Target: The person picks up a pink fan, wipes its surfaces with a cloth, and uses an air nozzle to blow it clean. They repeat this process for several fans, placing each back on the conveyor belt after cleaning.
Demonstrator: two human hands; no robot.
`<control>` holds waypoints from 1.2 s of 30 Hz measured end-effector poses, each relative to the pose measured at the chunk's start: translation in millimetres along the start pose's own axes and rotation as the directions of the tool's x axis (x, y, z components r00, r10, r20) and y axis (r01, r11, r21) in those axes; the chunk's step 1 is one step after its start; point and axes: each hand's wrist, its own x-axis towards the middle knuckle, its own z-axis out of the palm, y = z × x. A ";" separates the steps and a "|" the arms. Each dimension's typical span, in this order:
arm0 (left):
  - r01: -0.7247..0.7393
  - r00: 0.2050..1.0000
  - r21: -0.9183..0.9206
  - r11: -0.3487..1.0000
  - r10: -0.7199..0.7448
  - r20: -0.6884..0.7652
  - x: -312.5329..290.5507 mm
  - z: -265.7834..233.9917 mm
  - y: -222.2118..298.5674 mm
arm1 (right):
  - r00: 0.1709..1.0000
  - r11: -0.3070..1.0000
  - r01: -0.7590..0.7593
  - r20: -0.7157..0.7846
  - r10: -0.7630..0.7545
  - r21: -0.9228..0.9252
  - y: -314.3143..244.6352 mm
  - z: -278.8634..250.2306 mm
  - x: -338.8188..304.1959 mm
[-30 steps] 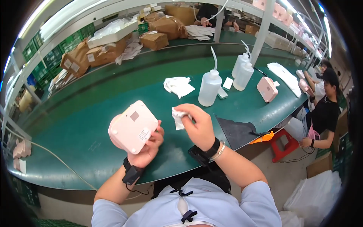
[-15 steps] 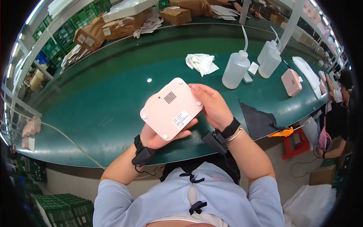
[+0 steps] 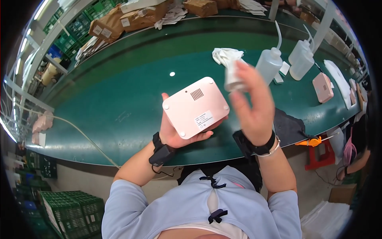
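"How do the fingers stand?"

"The left hand (image 3: pixel 172 129) cradles the pink device (image 3: pixel 190 106) from below, thumb by its left edge, other fingers showing under its lower right side. The right hand (image 3: pixel 256 109) is blurred, but its thumb and fingers seem pinched round a white wad (image 3: pixel 232 77)."

"And how does the device lie from that wad?"

"Left and slightly nearer the body, underside up, above the tabletop (image 3: pixel 99 119). Its long axis slants from lower left to upper right. The left hand touches it; the right is just beside, apart."

"Farther out?"

"A white cloth (image 3: pixel 223 53) beyond the wad, a squeeze bottle (image 3: pixel 267 65) to its right, a white disc (image 3: pixel 172 74) beyond the device."

"What differs from half a second ago?"

"The right fingers touched the device's right edge then; now they're off it, and the wad shows."
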 end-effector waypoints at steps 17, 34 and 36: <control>-0.273 0.934 0.451 0.850 0.347 -0.087 -5.1 -33.6 -1.8 | 0.646 0.806 0.455 0.763 -0.006 -0.379 -24.5 54.3 -45.5; -0.323 0.946 0.419 0.849 0.293 0.136 -1.2 -6.3 8.6 | 0.895 0.730 0.405 0.403 -0.192 -0.550 -4.3 22.1 -30.2; -0.425 0.900 0.475 0.771 0.416 0.130 4.4 -6.6 10.2 | 0.879 0.777 0.400 0.443 -0.176 -0.486 -8.5 27.6 -39.3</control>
